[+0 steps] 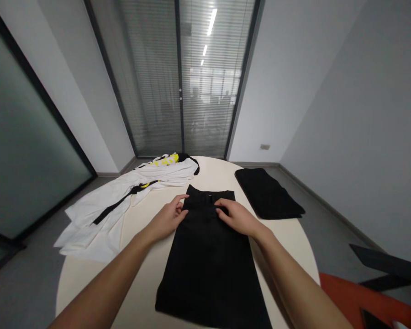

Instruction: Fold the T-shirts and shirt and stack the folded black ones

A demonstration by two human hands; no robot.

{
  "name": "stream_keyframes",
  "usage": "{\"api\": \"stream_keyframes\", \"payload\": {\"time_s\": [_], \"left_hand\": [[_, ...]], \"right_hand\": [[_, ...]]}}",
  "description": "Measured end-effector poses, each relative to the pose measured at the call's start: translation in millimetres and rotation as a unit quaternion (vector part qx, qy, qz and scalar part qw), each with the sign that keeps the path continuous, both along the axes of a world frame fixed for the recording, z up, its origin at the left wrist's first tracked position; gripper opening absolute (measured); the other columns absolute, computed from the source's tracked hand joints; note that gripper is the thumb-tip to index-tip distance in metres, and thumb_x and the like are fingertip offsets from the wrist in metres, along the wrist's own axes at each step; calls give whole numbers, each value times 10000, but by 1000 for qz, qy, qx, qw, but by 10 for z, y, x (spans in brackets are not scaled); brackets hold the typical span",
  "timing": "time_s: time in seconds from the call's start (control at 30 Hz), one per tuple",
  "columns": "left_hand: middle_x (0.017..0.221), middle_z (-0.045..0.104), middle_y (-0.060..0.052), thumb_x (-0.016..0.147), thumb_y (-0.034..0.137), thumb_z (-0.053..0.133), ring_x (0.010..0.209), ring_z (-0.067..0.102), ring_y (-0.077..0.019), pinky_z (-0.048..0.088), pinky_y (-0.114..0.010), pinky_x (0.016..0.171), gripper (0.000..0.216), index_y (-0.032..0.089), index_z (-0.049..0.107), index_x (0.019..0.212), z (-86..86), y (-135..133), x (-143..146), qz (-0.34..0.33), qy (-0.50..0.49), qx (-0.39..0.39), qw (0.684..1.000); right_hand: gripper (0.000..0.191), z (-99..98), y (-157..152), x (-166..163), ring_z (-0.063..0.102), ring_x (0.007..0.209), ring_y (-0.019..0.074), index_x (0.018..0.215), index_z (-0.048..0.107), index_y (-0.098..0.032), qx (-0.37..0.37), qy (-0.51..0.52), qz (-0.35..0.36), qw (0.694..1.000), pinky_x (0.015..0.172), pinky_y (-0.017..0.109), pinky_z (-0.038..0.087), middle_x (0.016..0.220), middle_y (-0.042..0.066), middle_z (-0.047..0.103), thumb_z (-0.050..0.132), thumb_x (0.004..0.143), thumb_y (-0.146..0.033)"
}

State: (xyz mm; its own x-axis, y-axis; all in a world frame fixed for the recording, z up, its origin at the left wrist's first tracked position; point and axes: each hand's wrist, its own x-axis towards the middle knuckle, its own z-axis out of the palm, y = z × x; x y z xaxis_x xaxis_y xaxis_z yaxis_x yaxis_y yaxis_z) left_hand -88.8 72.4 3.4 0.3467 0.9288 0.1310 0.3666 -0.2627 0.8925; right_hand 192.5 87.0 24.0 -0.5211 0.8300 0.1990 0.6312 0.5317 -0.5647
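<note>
A black pair of trousers or shorts (208,260) lies flat on the round cream table (140,269), waistband at the far end. My left hand (169,215) rests at the garment's upper left edge, fingers stretched out and slightly curled on the cloth. My right hand (236,217) lies flat on the upper right part near the waistband, fingers pointing left. Neither hand grips anything that I can make out.
A white garment with black and yellow parts (123,201) is spread over the table's left side and hangs over the edge. A folded black garment (267,192) lies at the right rear. An orange chair (363,301) stands at the lower right. Glass doors with blinds are behind.
</note>
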Motion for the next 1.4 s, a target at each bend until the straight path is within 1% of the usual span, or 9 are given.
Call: {"api": "stream_keyframes", "payload": {"time_s": [0.2,0.43,0.57,0.7,0.8,0.87,1.03,1.23,1.4], "left_hand": [[811,571,20,875,315,604,695,568,-141,429,-251,646,573,205,451,1417,-188,75,-10,22,47,-1,999],[755,487,60,813,316,660,586,541,-121,360,-222,528,653,204,453,1423,52,-57,-96,-137,114,-137,974],[726,481,51,805,310,660,604,511,-123,351,-222,538,516,186,584,1300,233,-104,-96,-161,122,-120,972],[821,589,0,839,344,637,718,546,-142,412,-240,642,415,173,617,1216,237,-47,-74,-76,20,-31,996],[846,609,-10,885,387,585,738,570,-150,427,-253,666,435,181,560,1267,43,43,-34,31,-27,12,999],[793,575,20,887,385,582,674,544,-138,407,-247,631,463,194,528,1305,-124,99,-10,76,-2,29,997],[705,487,67,859,334,590,604,510,-128,381,-241,597,467,199,513,1300,-356,161,1,102,28,24,994],[738,534,57,863,300,578,621,552,-134,391,-246,609,476,218,497,1325,-345,151,-6,106,52,33,992],[780,587,39,861,299,589,612,551,-121,407,-239,611,445,221,514,1293,-324,135,10,112,30,38,993]], "right_hand": [[214,-181,94,-9,641,990,216,1098,653,-205,-41,-27,21,999,892,333,466,1093,71,695,507,958,-273],[190,-112,-3,56,601,789,151,1027,694,-192,-148,-28,127,980,703,245,446,905,11,686,592,910,-301],[203,36,-78,43,604,741,141,996,700,-173,-172,6,138,975,665,235,442,862,9,696,578,928,-320],[229,170,-42,15,653,866,176,1063,703,-201,-54,36,76,995,763,269,473,1000,41,729,550,960,-337],[236,110,65,-43,660,963,196,1117,692,-222,84,-7,21,996,917,342,447,1087,67,725,515,990,-311],[246,-2,142,-88,659,992,204,1132,686,-230,123,-55,3,991,964,382,419,1093,75,723,484,1007,-296],[298,-199,244,-76,650,1070,225,1235,642,-235,81,-110,-28,990,996,395,405,1153,80,716,516,977,-312],[354,-107,250,181,640,978,239,1193,651,-196,40,-123,-146,981,937,371,415,1023,97,712,583,863,-304],[335,-166,279,319,597,759,164,1146,654,-204,-20,-37,-139,989,800,312,449,1001,55,685,571,825,-258]]}}
